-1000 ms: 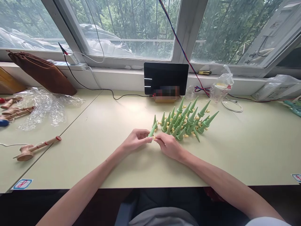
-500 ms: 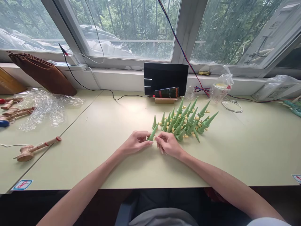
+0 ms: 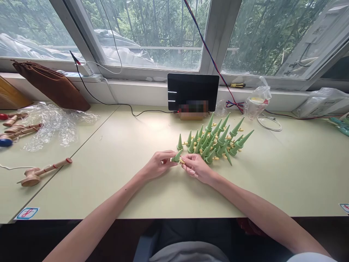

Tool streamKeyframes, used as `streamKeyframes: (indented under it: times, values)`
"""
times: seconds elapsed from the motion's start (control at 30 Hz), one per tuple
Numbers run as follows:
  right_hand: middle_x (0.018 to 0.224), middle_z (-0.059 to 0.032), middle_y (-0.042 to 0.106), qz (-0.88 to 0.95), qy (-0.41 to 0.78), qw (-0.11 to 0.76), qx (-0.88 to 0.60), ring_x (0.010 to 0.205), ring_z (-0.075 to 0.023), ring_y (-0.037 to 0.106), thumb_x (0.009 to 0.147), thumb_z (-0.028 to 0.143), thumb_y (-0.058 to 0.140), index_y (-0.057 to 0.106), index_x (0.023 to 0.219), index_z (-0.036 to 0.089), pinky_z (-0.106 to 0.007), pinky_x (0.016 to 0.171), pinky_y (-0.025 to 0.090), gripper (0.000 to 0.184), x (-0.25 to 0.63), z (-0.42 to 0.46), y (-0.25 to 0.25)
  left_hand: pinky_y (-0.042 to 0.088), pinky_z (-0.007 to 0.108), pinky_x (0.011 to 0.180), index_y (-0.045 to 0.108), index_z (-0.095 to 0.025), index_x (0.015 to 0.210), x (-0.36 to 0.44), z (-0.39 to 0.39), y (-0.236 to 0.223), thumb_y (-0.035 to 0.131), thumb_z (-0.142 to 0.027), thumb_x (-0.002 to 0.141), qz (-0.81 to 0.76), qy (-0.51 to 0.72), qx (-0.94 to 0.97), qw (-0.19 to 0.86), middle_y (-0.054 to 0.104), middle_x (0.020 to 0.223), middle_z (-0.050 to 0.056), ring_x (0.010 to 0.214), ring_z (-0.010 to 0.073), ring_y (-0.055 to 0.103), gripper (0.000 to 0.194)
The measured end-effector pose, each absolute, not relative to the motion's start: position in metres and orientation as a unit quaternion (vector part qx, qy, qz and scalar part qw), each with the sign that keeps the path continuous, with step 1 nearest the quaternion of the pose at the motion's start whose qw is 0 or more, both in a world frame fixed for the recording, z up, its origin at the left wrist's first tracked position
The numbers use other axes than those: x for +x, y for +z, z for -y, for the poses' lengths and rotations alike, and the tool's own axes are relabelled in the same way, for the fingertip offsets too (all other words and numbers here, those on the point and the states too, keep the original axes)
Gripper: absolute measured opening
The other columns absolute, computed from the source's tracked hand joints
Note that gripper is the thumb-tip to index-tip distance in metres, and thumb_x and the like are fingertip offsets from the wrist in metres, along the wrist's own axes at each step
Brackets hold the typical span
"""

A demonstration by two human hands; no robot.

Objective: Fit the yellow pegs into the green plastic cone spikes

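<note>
Over the middle of the table, my left hand is closed on a green plant watering spike, its pointed tip tilted up and to the right. My right hand pinches the small yellow valve at the side of that spike, thumb and forefinger together. Just behind the hands one green spike stands upright. A cluster of several more green spikes with yellow valves is right behind my right hand, most points upward; one at the front right leans down.
A black tablet leans by the window, a small box before it. To the left lie a wooden kendama, more wooden toys and crumpled clear plastic. A bagged cup and a coiled white cable are back right.
The held spike has turned and tipped lower, and its yellow valve now shows between the hands. My right fingers have shifted slightly on it. The cluster is unchanged.
</note>
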State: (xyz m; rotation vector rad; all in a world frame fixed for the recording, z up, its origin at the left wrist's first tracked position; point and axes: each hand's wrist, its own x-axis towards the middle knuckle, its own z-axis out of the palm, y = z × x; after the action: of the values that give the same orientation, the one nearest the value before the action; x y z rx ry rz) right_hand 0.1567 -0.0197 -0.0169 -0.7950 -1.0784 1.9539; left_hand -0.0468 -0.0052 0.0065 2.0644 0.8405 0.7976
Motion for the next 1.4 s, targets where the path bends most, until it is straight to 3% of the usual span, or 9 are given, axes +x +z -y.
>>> streamKeyframes:
  times: [0.17, 0.43, 0.7, 0.83, 0.93, 1.2, 1.4]
  values:
    - [0.054, 0.0046, 0.055, 0.401, 0.775, 0.381, -0.306, 0.032, -0.0004, 0.031, 0.079, 0.044, 0.074, 0.059, 0.069, 0.013, -0.014, 0.028, 0.022, 0.036, 0.155, 0.019, -0.016, 0.034, 0.02, 0.054, 0.072, -0.018, 0.106, -0.046, 0.005, 0.0, 0.058, -0.027, 0.092, -0.333, 0.319, 0.81, 0.361, 0.059, 0.081, 0.001, 0.059, 0.0082, 0.038, 0.022]
    - [0.059, 0.002, 0.058, 0.462, 0.697, 0.413, -0.36, 0.035, -0.0081, 0.05, 0.085, 0.055, 0.063, 0.055, 0.073, 0.016, -0.018, 0.029, 0.034, 0.042, 0.144, 0.028, -0.014, 0.03, 0.021, 0.051, 0.071, -0.013, 0.102, -0.048, 0.006, 0.003, 0.058, -0.031, 0.091, -0.358, 0.309, 0.797, 0.377, 0.046, 0.063, -0.003, 0.056, 0.0083, 0.032, 0.025]
    - [0.064, 0.0017, 0.054, 0.681, 0.431, 0.409, -0.428, 0.046, -0.0116, 0.054, 0.095, 0.044, 0.052, 0.056, 0.086, 0.019, -0.024, 0.045, 0.041, 0.026, 0.147, 0.033, -0.015, 0.037, 0.021, 0.053, 0.072, -0.011, 0.086, -0.051, 0.006, 0.01, 0.059, -0.043, 0.089, -0.375, 0.323, 0.772, 0.399, 0.058, 0.07, 0.002, 0.061, 0.0104, 0.045, 0.034]
    - [0.069, -0.0004, 0.052, 0.769, 0.287, 0.407, -0.4, 0.059, -0.0142, 0.05, 0.099, 0.033, 0.046, 0.055, 0.085, 0.019, -0.027, 0.059, 0.04, 0.021, 0.15, 0.031, -0.019, 0.04, 0.022, 0.055, 0.071, -0.011, 0.082, -0.049, 0.007, 0.01, 0.06, -0.045, 0.088, -0.381, 0.326, 0.757, 0.418, 0.061, 0.071, 0.004, 0.064, 0.0123, 0.05, 0.036]
    - [0.073, -0.0014, 0.051, 0.803, 0.243, 0.39, -0.381, 0.065, -0.0149, 0.047, 0.101, 0.029, 0.04, 0.05, 0.081, 0.019, -0.027, 0.063, 0.038, 0.025, 0.151, 0.028, -0.022, 0.04, 0.022, 0.055, 0.071, -0.011, 0.08, -0.049, 0.009, 0.011, 0.061, -0.045, 0.087, -0.383, 0.324, 0.753, 0.426, 0.062, 0.072, 0.004, 0.064, 0.0128, 0.052, 0.036]
    - [0.069, 0.0002, 0.047, 0.807, 0.288, 0.363, -0.366, 0.062, -0.0142, 0.043, 0.1, 0.024, 0.036, 0.042, 0.075, 0.021, -0.027, 0.061, 0.034, 0.026, 0.152, 0.028, -0.019, 0.038, 0.022, 0.056, 0.072, -0.011, 0.083, -0.048, 0.01, 0.009, 0.06, -0.044, 0.088, -0.371, 0.314, 0.767, 0.418, 0.06, 0.07, 0.003, 0.063, 0.012, 0.049, 0.035]
    - [0.058, 0.0029, 0.048, 0.712, 0.465, 0.366, -0.379, 0.049, -0.0104, 0.042, 0.099, 0.034, 0.042, 0.045, 0.07, 0.02, -0.025, 0.051, 0.034, 0.033, 0.152, 0.03, -0.012, 0.032, 0.022, 0.054, 0.073, -0.014, 0.095, -0.048, 0.007, 0.006, 0.057, -0.037, 0.092, -0.342, 0.3, 0.79, 0.41, 0.054, 0.075, 0.002, 0.061, 0.0096, 0.038, 0.029]
